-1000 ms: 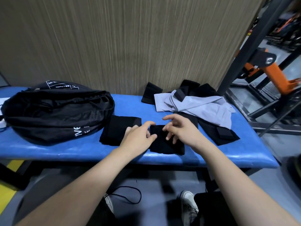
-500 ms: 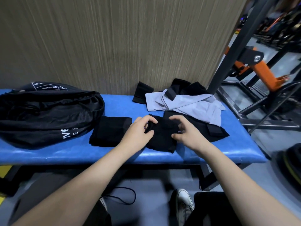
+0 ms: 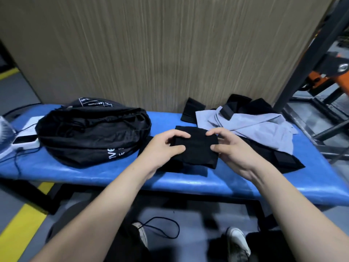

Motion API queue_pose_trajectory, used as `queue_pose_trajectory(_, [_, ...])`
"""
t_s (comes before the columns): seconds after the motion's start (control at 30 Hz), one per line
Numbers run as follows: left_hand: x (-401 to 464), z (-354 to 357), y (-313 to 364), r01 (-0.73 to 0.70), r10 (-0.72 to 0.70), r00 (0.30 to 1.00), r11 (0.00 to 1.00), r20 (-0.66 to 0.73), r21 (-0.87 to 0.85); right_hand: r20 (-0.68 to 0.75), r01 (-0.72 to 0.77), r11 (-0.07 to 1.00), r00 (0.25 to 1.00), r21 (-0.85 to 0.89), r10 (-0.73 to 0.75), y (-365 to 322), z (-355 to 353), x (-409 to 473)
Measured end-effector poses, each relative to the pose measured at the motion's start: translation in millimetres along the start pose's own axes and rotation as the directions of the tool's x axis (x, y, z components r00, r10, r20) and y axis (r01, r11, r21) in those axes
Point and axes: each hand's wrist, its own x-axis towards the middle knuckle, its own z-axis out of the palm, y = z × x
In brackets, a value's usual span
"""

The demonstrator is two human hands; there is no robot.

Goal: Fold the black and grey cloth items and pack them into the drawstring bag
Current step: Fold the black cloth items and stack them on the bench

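Note:
A folded black cloth (image 3: 196, 148) is held just above the blue bench (image 3: 117, 173), over another folded black cloth (image 3: 181, 167). My left hand (image 3: 162, 150) grips its left edge and my right hand (image 3: 232, 150) grips its right edge. The black drawstring bag (image 3: 90, 131) lies on the bench to the left, its mouth loosely gathered. A grey cloth (image 3: 255, 129) lies crumpled at the back right. Black cloth pieces lie behind it (image 3: 192, 110) and under it (image 3: 279, 159).
A wood-grain panel (image 3: 160, 53) stands right behind the bench. A white device with a cable (image 3: 24, 142) lies at the bench's left end. Dark metal and orange gym frames (image 3: 321, 76) stand to the right. My shoes and a black cord (image 3: 164, 227) are on the floor below.
Both hands have taken the folded black cloth by its sides and lifted it leftward over the other folded black cloth. The view has shifted, so the bag now sits nearer the middle.

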Motion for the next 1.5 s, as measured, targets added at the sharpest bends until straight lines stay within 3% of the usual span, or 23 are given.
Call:
queue_pose_trajectory(0.17, [-3.2, -28.4, -3.2, 0.006, -0.004, 0.996, 1.000, -0.086, 0.026, 0.013, -0.033, 0.999, 0.999, 0.015, 0.033, 9.6, 28.3, 20.6])
queue_pose_trajectory(0.3, [-0.6, -42.3, -18.6, 0.025, 0.024, 0.984, 0.962, -0.174, 0.273, -0.078, -0.024, 0.986, 0.997, -0.168, 0.011, 25.3, 44.4, 39.2])
queue_pose_trajectory(0.4, [-0.4, -48.9, -23.7, 0.097, 0.026, 0.972, 0.862, -0.235, 0.498, -0.098, -0.008, 0.955, 0.995, -0.295, -0.022, 29.8, 56.4, 46.8])
queue_pose_trajectory(0.5, [-0.1, -54.9, -26.1, 0.151, 0.023, 0.961, 0.791, -0.276, 0.593, -0.079, 0.016, 0.913, 0.996, -0.407, -0.052, 37.0, 64.6, 54.9])
queue_pose_trajectory(0.53, [-0.1, -55.5, -28.3, 0.154, 0.026, 0.963, 0.763, -0.268, 0.627, -0.061, 0.033, 0.857, 0.995, -0.514, -0.075, 41.4, 65.1, 58.0])
queue_pose_trajectory(0.6, [-0.5, -55.3, -35.7, 0.159, 0.027, 0.968, 0.703, -0.250, 0.693, -0.006, 0.057, 0.642, 0.995, -0.764, -0.096, 51.1, 64.8, 62.3])
queue_pose_trajectory(0.67, [-1.2, -54.6, -41.3, 0.177, 0.014, 0.968, 0.671, -0.250, 0.720, 0.032, 0.072, 0.532, 0.996, -0.844, -0.085, 56.4, 66.9, 62.4])
queue_pose_trajectory(0.8, [-1.7, -52.2, -40.6, 0.165, 0.038, 0.965, 0.682, -0.260, 0.712, 0.024, 0.100, 0.458, 0.985, -0.883, -0.170, 53.8, 68.2, 59.1])
queue_pose_trajectory(0.93, [-6.0, -46.0, -38.6, 0.098, 0.226, 0.934, 0.586, -0.279, 0.804, 0.040, 0.104, 0.341, 0.981, -0.934, -0.189, 48.5, 68.1, 52.4])
queue_pose_trajectory(1.03, [-2.2, -40.5, -43.5, -0.062, 0.341, 0.934, 0.451, -0.107, 0.890, 0.100, 0.131, 0.276, 0.987, -0.952, -0.123, 52.6, 68.3, 51.8])
queue_pose_trajectory(1.13, [4.8, -38.0, -56.3, -0.139, 0.288, 0.956, 0.296, 0.050, 0.945, 0.145, 0.153, 0.252, 0.988, -0.955, -0.050, 59.1, 66.3, 55.3])
queue_pose_trajectory(1.5, [8.1, -69.8, -80.5, -0.082, 0.204, 0.979, 0.365, 0.007, 0.927, 0.213, 0.206, 0.213, 0.977, -0.955, 0.014, 72.4, 68.3, 69.9])
